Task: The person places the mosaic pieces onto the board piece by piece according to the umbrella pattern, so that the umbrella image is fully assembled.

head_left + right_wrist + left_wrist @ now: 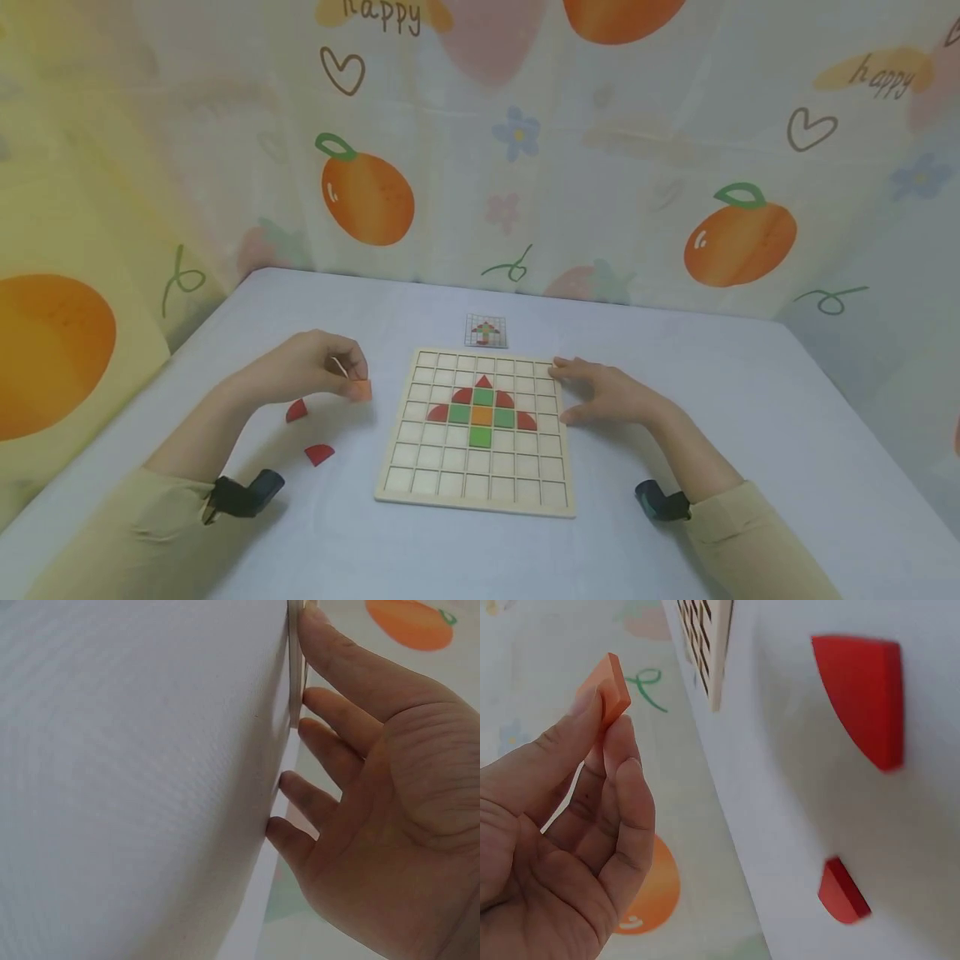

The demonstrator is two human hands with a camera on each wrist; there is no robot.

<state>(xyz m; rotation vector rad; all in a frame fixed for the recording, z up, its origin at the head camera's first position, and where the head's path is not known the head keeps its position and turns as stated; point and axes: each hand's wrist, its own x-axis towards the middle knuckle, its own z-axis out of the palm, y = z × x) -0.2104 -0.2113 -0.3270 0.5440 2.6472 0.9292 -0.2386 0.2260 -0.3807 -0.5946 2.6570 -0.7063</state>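
My left hand pinches an orange square tile between thumb and fingertips, held above the table left of the board. The wooden grid board carries a pattern of red, green and orange tiles, with a red triangle at its top and a green square at its bottom. On the board's right edge rests my right hand, thumb and fingers spread and fairly straight. Two red quarter-circle tiles, one nearer the wrist and one farther off, lie on the cloth below my left hand.
Behind the board lies a small card printed with a similar pattern on a grid. A white cloth covers the table. A curtain with printed oranges hangs along the table's back edge.
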